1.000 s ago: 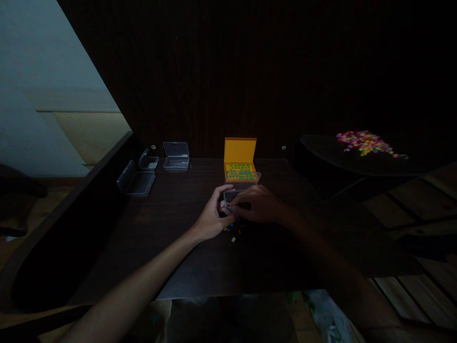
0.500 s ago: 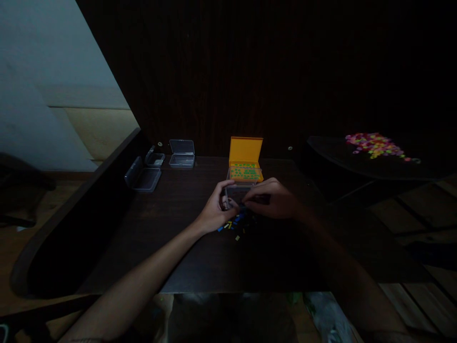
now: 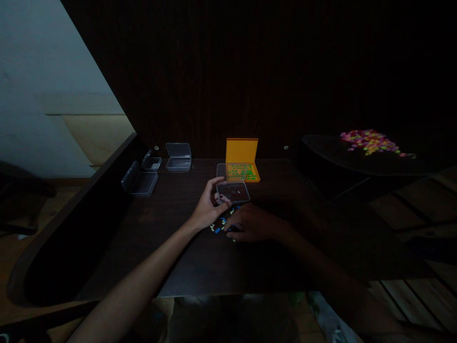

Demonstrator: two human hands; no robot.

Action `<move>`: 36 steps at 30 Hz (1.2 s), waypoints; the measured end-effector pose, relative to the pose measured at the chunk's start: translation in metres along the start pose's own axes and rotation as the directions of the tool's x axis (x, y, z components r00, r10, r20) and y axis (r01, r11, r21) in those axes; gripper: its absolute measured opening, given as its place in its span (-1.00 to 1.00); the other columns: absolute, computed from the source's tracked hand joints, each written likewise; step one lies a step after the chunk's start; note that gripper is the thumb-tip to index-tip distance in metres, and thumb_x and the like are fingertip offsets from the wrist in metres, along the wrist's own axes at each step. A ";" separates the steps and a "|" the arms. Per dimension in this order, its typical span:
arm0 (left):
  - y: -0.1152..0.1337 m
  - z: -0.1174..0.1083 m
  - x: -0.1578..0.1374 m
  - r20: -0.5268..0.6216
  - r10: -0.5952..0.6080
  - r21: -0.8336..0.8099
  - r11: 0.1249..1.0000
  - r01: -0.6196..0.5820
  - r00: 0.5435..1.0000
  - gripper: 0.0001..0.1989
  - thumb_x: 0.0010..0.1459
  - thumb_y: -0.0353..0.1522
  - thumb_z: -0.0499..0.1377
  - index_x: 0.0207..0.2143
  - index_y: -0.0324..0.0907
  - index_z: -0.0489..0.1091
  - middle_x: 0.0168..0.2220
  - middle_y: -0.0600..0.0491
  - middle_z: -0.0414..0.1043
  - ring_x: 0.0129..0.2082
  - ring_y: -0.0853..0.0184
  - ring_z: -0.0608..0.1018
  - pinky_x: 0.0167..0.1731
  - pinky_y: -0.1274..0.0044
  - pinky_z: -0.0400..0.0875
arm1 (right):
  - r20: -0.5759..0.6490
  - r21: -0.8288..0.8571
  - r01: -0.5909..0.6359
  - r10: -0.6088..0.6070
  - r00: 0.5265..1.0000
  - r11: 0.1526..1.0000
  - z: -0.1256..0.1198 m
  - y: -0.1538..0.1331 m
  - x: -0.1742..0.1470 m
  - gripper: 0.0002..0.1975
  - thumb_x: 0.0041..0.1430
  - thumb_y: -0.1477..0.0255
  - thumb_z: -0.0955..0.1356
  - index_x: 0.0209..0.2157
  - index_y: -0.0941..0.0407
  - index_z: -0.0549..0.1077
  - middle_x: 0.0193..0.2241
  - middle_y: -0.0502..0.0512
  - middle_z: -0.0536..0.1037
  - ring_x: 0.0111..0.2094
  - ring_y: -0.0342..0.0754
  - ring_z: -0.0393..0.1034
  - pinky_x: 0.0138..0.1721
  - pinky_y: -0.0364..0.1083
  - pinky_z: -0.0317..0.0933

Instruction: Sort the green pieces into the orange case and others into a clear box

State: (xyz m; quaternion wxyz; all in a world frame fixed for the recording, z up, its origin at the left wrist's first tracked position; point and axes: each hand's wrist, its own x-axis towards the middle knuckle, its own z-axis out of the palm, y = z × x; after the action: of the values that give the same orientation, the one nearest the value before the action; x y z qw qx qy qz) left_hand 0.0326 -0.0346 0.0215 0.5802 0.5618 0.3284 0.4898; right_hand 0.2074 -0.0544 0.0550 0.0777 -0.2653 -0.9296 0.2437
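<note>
My left hand [image 3: 210,204] grips the left side of a clear plastic box [image 3: 246,188], its thumb at the near edge. A few small dark bits lie in the box, and its clear lid [image 3: 221,170] stands open behind. Just in front, a pile of small blue, cream and dark pieces [image 3: 217,230] is spread on the table. Over this pile my right hand [image 3: 246,224] bends down, fingers closed together among the pieces; what they hold is hidden. An open orange box [image 3: 242,150] with small green pieces [image 3: 237,171] stands behind the clear box.
Three open clear boxes stand at the left: a near one [image 3: 144,183], a small one [image 3: 153,164] and another [image 3: 179,164] farther back. A heap of bright pink and yellow pieces [image 3: 371,142] lies on a dark surface at the right. A dark panel [image 3: 200,85] rises behind the table.
My right hand has moved from over the clear box down to the pile in front. The clear box is tilted differently, showing more of its inside. The view has shifted slightly.
</note>
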 end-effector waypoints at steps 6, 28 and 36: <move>0.000 0.000 0.000 0.001 -0.003 0.013 1.000 0.003 1.000 -0.30 -0.06 -0.43 0.33 0.12 -0.08 0.14 0.11 -0.09 0.29 -0.39 0.51 0.49 -0.37 0.59 0.41 | 0.063 -0.052 0.019 -0.016 0.998 0.998 0.004 0.002 0.003 -0.84 0.14 0.51 0.38 -0.25 0.14 0.61 -0.45 0.06 0.62 -0.46 -0.14 0.40 -0.40 -0.18 0.11; -0.001 0.002 0.001 0.007 0.002 -0.005 1.000 -0.002 1.000 -0.30 -0.07 -0.40 0.36 0.12 -0.11 0.17 0.08 -0.10 0.32 -0.40 0.50 0.49 -0.34 0.58 0.40 | -0.435 0.799 0.137 0.407 0.803 0.585 -0.026 0.037 -0.021 -0.73 -0.07 0.29 0.53 -0.45 0.16 0.48 -0.43 0.10 0.61 -0.62 -0.23 0.29 -0.68 -0.23 0.09; 0.001 0.006 -0.004 0.057 -0.008 0.010 1.000 0.007 0.998 -0.29 -0.05 -0.40 0.37 0.14 -0.10 0.15 0.13 -0.14 0.28 -0.40 0.52 0.50 -0.32 0.58 0.42 | -0.474 0.705 0.063 0.403 0.783 0.706 -0.023 0.043 -0.020 -0.74 -0.08 0.27 0.54 -0.41 0.15 0.57 -0.35 0.13 0.62 -0.42 -0.12 0.44 -0.43 -0.15 0.28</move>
State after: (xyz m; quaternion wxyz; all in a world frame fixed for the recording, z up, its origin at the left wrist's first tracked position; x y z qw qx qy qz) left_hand 0.0370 -0.0405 0.0223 0.5884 0.5770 0.3163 0.4699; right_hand 0.2509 -0.0234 0.0534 0.4343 -0.3693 -0.6667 0.4801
